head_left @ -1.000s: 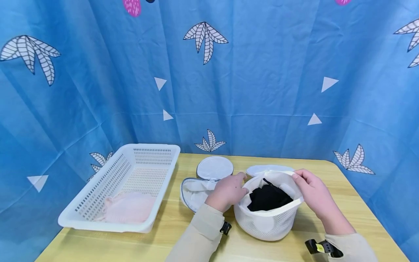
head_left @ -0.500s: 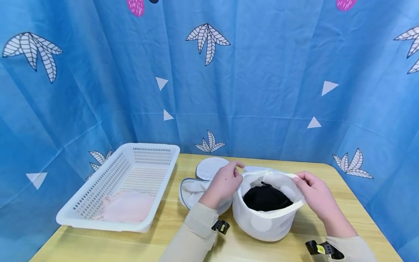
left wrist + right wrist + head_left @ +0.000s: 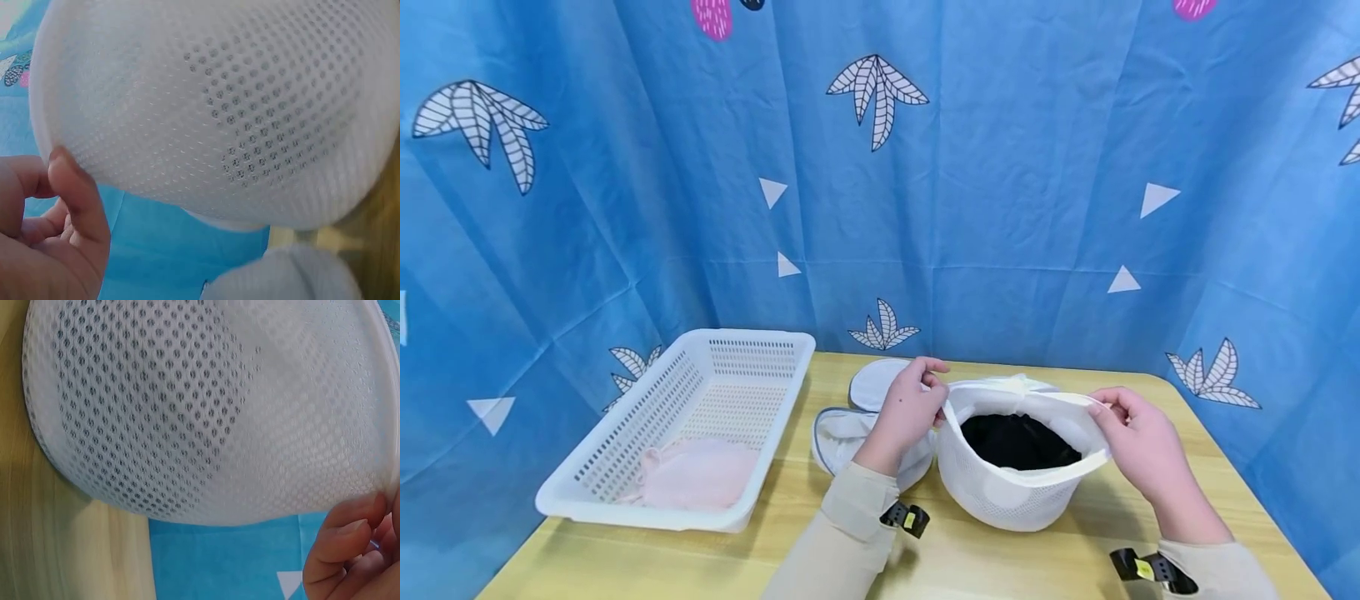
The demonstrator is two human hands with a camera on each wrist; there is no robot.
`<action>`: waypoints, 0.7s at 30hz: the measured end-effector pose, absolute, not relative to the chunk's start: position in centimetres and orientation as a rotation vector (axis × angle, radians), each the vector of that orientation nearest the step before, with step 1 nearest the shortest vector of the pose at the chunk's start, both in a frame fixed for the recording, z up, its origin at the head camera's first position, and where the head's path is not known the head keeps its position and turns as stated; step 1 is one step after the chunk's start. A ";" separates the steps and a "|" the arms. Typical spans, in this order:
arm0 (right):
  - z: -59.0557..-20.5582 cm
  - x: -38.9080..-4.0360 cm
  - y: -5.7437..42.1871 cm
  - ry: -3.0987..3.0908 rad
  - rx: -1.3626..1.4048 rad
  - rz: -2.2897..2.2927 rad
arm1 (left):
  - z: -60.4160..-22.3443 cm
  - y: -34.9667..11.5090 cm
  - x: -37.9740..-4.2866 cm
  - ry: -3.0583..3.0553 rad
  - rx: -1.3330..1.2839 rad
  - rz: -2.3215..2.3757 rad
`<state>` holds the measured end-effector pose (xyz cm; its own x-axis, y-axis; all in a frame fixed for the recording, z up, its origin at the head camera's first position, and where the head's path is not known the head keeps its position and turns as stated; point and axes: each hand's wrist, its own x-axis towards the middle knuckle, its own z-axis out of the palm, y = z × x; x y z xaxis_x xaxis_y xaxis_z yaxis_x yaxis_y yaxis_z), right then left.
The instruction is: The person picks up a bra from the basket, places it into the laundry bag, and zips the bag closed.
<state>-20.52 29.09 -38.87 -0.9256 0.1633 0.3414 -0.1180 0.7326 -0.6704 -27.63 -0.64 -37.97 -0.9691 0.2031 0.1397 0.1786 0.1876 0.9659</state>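
Observation:
A round white mesh laundry bag (image 3: 1000, 500) stands unzipped over the right half of the table, its opening facing up. Inside lies a folded black garment (image 3: 1018, 442). With thumb and finger, my left hand (image 3: 906, 412) pinches the bag's left rim; the left wrist view shows the rim between the fingertips (image 3: 69, 169) and the mesh wall (image 3: 156, 125) stretched away from them. On the opposite side my right hand (image 3: 1142, 442) pinches the rim too. In the right wrist view its fingers (image 3: 340, 540) are bent at the edge of the mesh. The bag's lid is mostly hidden behind it.
At the left stands a white perforated plastic basket (image 3: 767, 450) with a pale pink garment (image 3: 700, 475) in it. A second white mesh bag with grey trim (image 3: 831, 442) lies open, partly behind my left hand. Blue curtain (image 3: 1037, 167) surrounds the wooden table (image 3: 1195, 408).
My left hand has shifted up along the bag's left side and now pinches the rim. The bag has risen slightly, its opening is drawn wider sideways, and my right hand has moved a little right.

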 end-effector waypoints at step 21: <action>-38.9 -20.6 30.9 -2.659 0.034 1.209 | -39.8 -0.5 -27.9 2.309 0.381 1.770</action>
